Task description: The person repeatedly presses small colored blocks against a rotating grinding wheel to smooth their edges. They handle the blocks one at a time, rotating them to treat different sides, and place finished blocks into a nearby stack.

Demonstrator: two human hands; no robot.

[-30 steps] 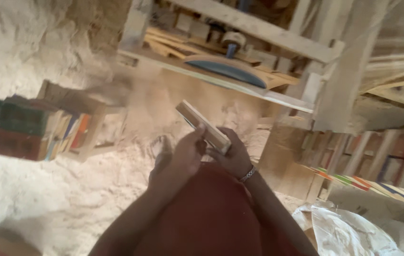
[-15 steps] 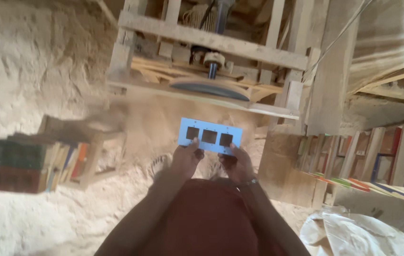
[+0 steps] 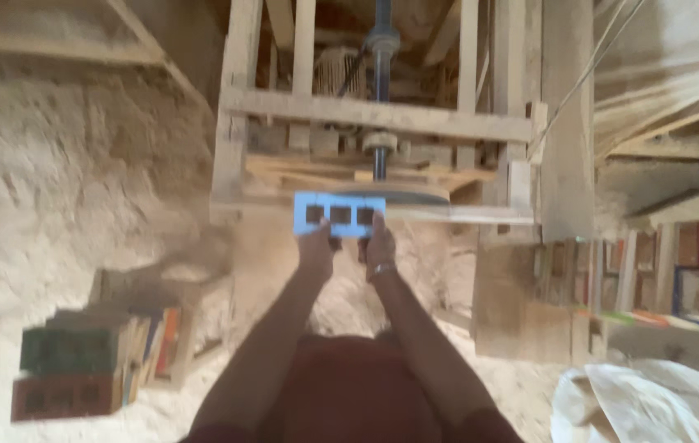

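In the head view, a flat light-blue block (image 3: 339,215) with three square holes in a row is held up by both hands in front of a wooden machine frame (image 3: 374,119). The left hand (image 3: 315,250) is closed on the block's lower left edge and the right hand (image 3: 380,246) on its lower right edge; the fingers are wrapped about the piece, though how tightly cannot be told through the blur. A band is worn on the right wrist. The block's long axis lies left to right, level with the dark round disc (image 3: 403,197) just behind it, and its upper edge appears to sit at or very near the disc's rim; whether they touch cannot be told. The block lies straight ahead of the hands, away from the body, and both hands are about equally near it. A vertical shaft (image 3: 380,78) runs down into the disc. Sawdust (image 3: 78,172) is heaped to the left. Stacks of coloured pieces (image 3: 91,361) are seen lower left, more pieces (image 3: 661,275) at right, and a white sack (image 3: 653,406) lower right.
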